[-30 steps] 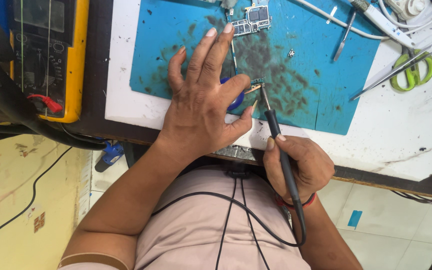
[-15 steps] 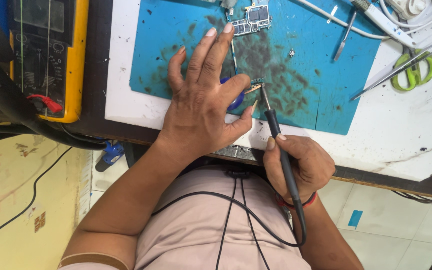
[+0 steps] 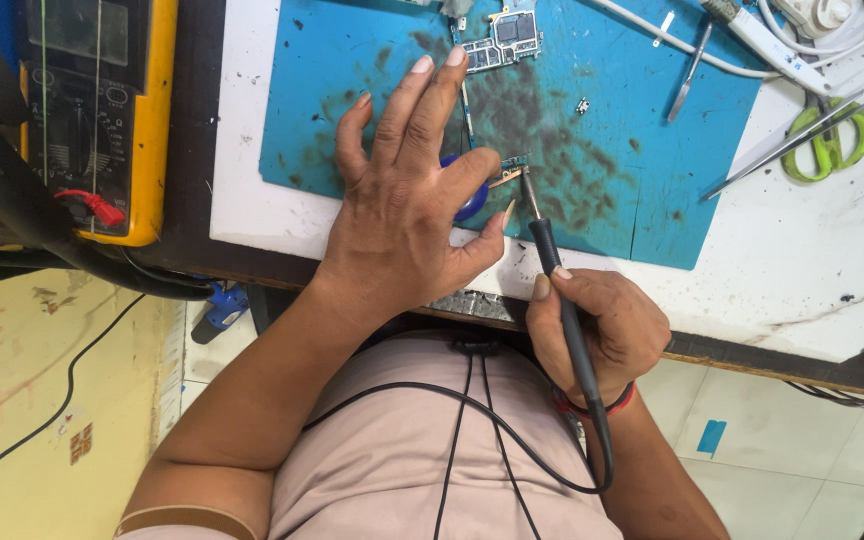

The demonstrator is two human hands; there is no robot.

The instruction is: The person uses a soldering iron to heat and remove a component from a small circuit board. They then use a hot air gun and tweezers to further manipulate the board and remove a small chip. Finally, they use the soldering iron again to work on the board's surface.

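No real change vs 0.5 s ago. Left hand [image 3: 402, 215] still spread wide, pinning small part [image 3: 510, 170] on blue mat [image 3: 322, 90]; right hand [image 3: 597, 330] gripping soldering iron [image 3: 552, 270], tip at part.

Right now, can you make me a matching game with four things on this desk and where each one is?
Things:
1. soldering iron
2. multimeter
3. green scissors
4. circuit board

Places:
A. at the left edge of the picture, beside the blue mat
B. held in the right hand
C. at the top edge of the blue mat, beyond the left hand's fingers
D. on the white bench top, right of the mat

Pairs: 1-B, 2-A, 3-D, 4-C
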